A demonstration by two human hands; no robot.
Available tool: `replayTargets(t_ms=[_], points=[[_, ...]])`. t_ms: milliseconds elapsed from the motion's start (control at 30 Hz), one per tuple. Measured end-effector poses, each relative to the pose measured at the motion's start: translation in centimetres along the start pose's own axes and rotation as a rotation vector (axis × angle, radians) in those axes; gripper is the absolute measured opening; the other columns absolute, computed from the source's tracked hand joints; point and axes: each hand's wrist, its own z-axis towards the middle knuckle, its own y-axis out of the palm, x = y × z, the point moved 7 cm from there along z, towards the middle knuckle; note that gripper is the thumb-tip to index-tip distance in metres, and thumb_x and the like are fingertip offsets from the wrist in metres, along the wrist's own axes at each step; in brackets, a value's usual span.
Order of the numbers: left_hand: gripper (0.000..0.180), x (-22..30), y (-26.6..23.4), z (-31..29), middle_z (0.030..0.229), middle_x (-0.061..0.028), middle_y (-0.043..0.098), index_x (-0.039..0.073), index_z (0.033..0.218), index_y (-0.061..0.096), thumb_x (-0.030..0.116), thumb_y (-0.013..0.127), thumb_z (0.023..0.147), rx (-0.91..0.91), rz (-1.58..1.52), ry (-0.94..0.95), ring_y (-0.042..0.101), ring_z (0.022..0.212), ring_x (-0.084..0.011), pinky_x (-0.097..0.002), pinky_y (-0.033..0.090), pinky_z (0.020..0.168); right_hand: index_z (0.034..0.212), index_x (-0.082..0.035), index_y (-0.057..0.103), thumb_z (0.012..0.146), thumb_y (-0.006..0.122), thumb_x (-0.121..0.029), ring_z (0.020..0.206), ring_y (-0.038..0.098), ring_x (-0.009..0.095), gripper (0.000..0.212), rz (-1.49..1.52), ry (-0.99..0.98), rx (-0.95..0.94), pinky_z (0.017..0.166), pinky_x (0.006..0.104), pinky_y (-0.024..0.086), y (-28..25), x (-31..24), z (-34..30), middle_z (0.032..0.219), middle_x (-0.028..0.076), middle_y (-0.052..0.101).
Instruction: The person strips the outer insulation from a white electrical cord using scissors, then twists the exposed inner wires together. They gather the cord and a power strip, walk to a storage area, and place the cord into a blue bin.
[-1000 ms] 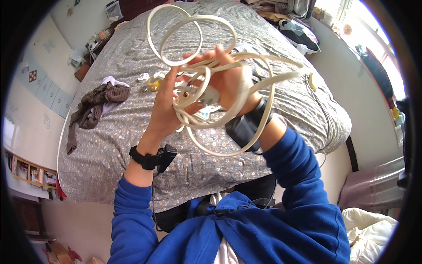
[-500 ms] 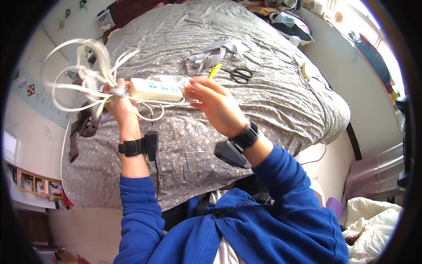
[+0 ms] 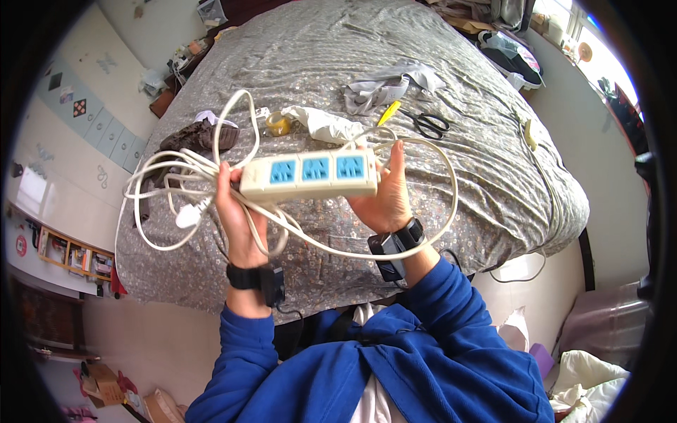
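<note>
A white power strip [image 3: 308, 187] with three blue socket faces is held up above the bed, sockets toward me. My left hand [image 3: 241, 220] is closed around its coiled white cord [image 3: 244, 113] beside the strip's left end; some of its fingers are hidden behind. Several cord loops fan out to the left, and the white plug [image 3: 188, 216] hangs among them. My right hand [image 3: 386, 202] grips the strip's right end, thumb up, with its other fingers hidden behind. One wide loop of cord curves around my right hand and crosses in front of the wrist.
On the patterned bedspread [image 3: 338, 282] lie black scissors [image 3: 429, 125], a yellow cutter [image 3: 388, 113], a grey cloth [image 3: 370, 94], a roll of yellow tape [image 3: 278, 125], crumpled white material [image 3: 326, 124] and a dark garment [image 3: 189, 139]. Another cord trails down the bed's right side.
The power strip has moved right and nearer, and its sockets now face me. My right hand, earlier with extended fingers near its end, now grips it. The cord loops have spread lower.
</note>
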Motion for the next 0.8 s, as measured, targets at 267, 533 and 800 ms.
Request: replayTargets(t_ms=[267, 533, 800], points=[[0.025, 0.0, -2.9, -0.7, 0.081, 0.0009, 0.052, 0.012, 0.086, 0.048, 0.03, 0.055, 0.102, 0.147, -0.044, 0.134, 0.055, 0.078, -0.0106, -0.0298, 0.05, 0.076, 0.123, 0.006, 0.056, 0.099, 0.042, -0.056, 0.119, 0.053, 0.034, 0.068, 0.32, 0.07, 0.072, 0.106, 0.0448, 0.04, -4.0, 0.6, -1.8, 0.124, 0.022, 0.06], [0.022, 0.4, -5.1, -0.4, 0.082, -0.0021, 0.057, 0.002, 0.112, 0.057, 0.007, 0.065, 0.092, 0.134, 0.264, 0.253, 0.058, 0.075, -0.0123, -0.028, 0.049, 0.074, 0.107, 0.002, 0.063, 0.098, 0.032, -0.066, 0.112, 0.057, 0.028, 0.075, 0.093, -0.002, -0.031, 0.097, 0.0388, 0.042, -4.7, -2.5, -3.3, 0.114, 0.014, 0.065], [0.019, -2.6, -0.3, -4.2, 0.076, -0.0048, 0.067, 0.007, 0.107, 0.067, 0.009, 0.063, 0.089, -0.446, 1.159, 0.21, 0.064, 0.067, -0.0129, -0.0272, 0.051, 0.056, 0.108, 0.003, 0.063, 0.098, 0.054, -0.031, 0.101, 0.06, 0.017, 0.037, -1.169, -0.35, -0.115, 0.093, 0.0333, 0.043, 4.0, -7.8, -4.7, 0.105, 0.011, 0.068]])
